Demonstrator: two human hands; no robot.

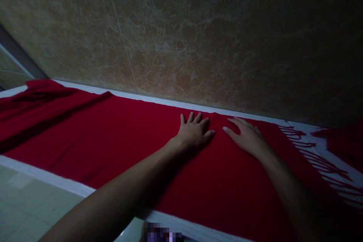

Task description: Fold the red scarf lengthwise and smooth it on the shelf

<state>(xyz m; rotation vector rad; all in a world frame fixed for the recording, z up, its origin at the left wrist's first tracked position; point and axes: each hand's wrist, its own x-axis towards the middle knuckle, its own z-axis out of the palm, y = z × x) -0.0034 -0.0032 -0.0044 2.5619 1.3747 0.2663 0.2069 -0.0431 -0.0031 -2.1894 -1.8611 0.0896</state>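
Note:
A long red scarf (pixel 136 136) with a fringe (pixel 320 159) at its right end lies spread along a narrow white surface. My left hand (pixel 194 132) rests palm down on the scarf near its far edge, fingers spread. Just to the right, my right hand (pixel 246 136) is on or close over the cloth, thumb apart from the fingers, holding nothing. Between the hands the scarf lies mostly flat, with a small bump at the far edge. Toward the left end it is creased and bunched up.
Behind the white surface (pixel 51 170) rises a brown marbled tile wall (pixel 170 38). Another piece of red cloth (pixel 346 143) lies at the far right. Pale floor tiles (pixel 25 204) show at the lower left. A pixelated patch covers something at the bottom edge.

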